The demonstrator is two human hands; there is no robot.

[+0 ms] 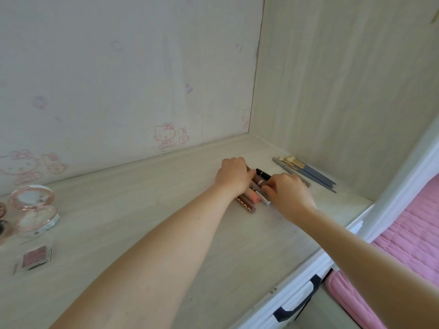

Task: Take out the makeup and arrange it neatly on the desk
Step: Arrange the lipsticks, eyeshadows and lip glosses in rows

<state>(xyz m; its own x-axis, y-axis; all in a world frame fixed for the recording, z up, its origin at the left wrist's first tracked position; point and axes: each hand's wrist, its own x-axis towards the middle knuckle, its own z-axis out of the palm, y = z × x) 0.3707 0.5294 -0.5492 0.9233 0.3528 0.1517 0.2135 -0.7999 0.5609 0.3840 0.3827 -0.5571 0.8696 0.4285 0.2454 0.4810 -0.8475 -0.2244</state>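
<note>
On desk (pixel 142 210) | both hands curled, left hand (pixel 234 174) and right hand (pixel 288 191) gripping lip tubes (pixel 251 198)

Bare forearms (no sleeves), ringless hands

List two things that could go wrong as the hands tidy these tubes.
1. The tubes lie loose between the left hand and right hand; a squeeze might roll one out of line.
2. The right hand sits close to the brushes and could knock them askew.
</note>
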